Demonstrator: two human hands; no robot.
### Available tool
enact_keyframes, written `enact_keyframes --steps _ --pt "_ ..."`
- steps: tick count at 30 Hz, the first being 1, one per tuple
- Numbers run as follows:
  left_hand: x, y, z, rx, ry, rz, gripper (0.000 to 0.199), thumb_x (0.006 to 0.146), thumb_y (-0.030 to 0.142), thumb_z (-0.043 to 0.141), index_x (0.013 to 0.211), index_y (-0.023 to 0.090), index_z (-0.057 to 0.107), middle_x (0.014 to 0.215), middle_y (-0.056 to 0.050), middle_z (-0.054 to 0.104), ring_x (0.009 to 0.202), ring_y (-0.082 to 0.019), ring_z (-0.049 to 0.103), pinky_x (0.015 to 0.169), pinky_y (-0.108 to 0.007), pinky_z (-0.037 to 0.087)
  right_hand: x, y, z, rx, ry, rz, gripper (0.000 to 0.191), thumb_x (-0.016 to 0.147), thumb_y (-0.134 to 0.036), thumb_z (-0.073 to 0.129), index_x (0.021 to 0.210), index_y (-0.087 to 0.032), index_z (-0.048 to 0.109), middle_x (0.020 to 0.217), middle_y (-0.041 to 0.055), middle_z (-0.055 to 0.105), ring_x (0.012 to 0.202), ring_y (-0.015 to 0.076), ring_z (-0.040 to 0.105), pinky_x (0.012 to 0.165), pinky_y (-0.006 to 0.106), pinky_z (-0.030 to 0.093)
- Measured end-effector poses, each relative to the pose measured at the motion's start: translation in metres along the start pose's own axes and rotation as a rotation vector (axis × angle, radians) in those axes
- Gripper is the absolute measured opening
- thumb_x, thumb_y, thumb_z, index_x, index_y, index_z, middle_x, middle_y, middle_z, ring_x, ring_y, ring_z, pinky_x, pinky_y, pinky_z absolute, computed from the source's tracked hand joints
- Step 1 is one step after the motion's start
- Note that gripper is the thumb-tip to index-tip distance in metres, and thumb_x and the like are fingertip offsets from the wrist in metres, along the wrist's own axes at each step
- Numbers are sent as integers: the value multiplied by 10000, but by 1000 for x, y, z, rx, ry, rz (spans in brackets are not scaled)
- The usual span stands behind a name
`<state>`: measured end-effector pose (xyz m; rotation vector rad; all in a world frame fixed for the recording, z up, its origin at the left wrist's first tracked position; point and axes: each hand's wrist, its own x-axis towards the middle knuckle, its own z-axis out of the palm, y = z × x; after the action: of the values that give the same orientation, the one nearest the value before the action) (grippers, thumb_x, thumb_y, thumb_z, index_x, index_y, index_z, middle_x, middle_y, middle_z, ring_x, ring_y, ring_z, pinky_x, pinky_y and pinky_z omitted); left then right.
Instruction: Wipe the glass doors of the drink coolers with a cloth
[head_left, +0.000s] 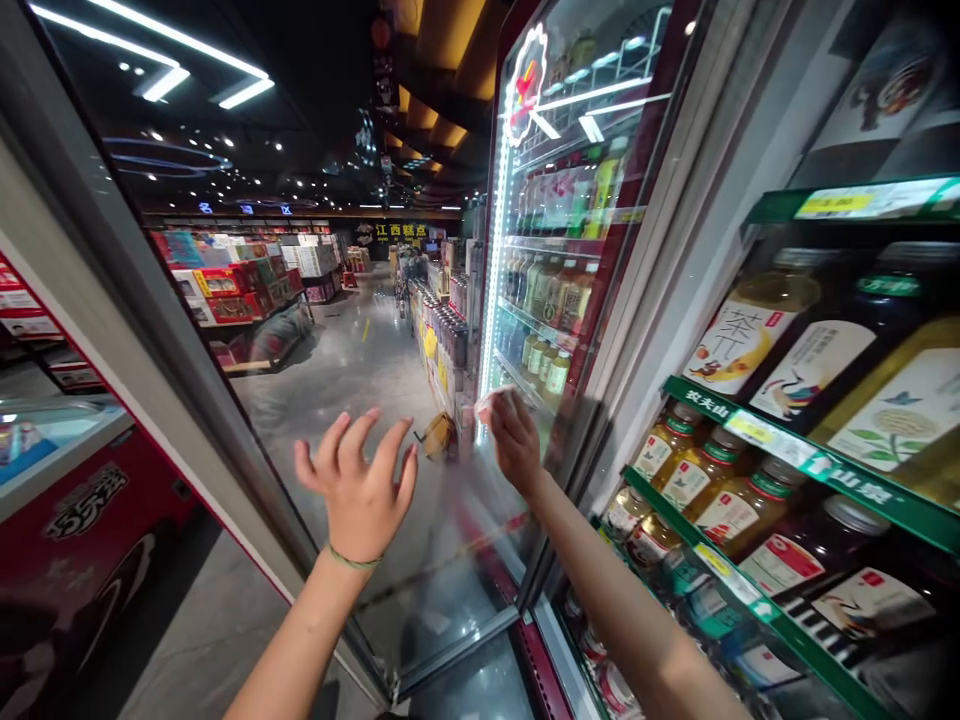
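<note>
My right hand (517,445) is closed around a pale crumpled cloth or tissue (496,402), held against or very close to the glass door (465,545) of a drinks fridge. Only part of the cloth shows past the fingers. To its left, my left hand (364,490) is raised in front of the same glass with fingers spread and curved, holding nothing. A thin band (356,562) circles the left wrist. The door stands swung out, its metal frame (255,500) running down the left side.
Fridge shelves on the right hold several bottles (739,330) behind green price strips (817,450). A red freezer chest (90,530) stands at the left. Through the glass show another lit fridge (547,240), stacked boxes (232,290) and a shiny aisle floor (352,340).
</note>
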<state>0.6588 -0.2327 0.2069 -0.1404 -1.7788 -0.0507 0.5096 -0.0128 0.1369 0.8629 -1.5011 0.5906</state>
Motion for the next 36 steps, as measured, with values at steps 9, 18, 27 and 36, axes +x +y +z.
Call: enact_keyframes --steps 9,18,27,36 --pt "-22 34 13 -78 -20 92 536 867 217 731 1374 367 647 1405 -84 627 1530 -356 298 1256 -684 -25 -32 -5 -11 -92 -5 42 612 1009 -87 490 1567 -335 448 1515 92 594 1548 244 359 1211 475 473" --pt "-24 40 12 28 36 149 466 882 276 744 1340 331 675 1372 -87 656 1562 -314 255 1280 -631 -61 -41 1 -22 -71 -35 268 587 1034 -111 424 1579 -331 435 1561 73 552 1575 210 314 1265 484 375" --pt "-18 48 18 -61 -3 117 379 902 196 720 1274 269 714 1401 -122 638 1580 -275 251 1289 -568 -99 -46 13 -20 -97 87 698 575 1070 -235 332 1642 -288 299 1688 81 360 1586 233 293 1277 529 325" --pt "-28 87 50 -250 -213 231 420 958 103 551 1346 206 673 1448 -143 637 1576 -284 301 1313 -556 53 -40 39 -34 -84 85 791 629 1045 -175 292 1663 -270 223 1716 78 299 1608 207 226 1302 547 258"
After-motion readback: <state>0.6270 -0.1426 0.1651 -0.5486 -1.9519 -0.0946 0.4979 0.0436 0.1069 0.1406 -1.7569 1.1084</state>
